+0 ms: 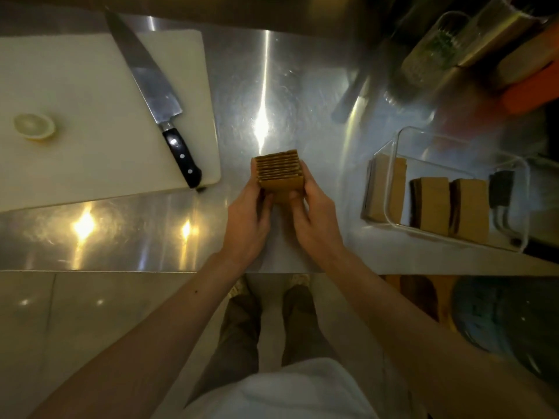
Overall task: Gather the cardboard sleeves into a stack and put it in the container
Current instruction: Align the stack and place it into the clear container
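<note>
Brown cardboard filled the space between your palms: from the head camera, you held a stack of cardboard sleeves over the middle of the steel counter, its ribbed edges facing up toward the lens. Your left hand was closed against the stack's left side, fingers curled along the near face, and your right hand pressed the right side, its thumb laid on the front sleeve, so both hands were clamped on the same bundle. Whether the stack rested on the metal or hung just above it could not be told. To your right, well apart from the stack, a clear container sat on the counter with several bundles of sleeves standing upright in a row along its near wall; a dark item stood at the row's right end, too blurred to name. To your left lay a white cutting board with a large black-handled knife resting diagonally across its right part and a cut half of citrus near its left edge. Glass jars at the far right were blurred.
</note>
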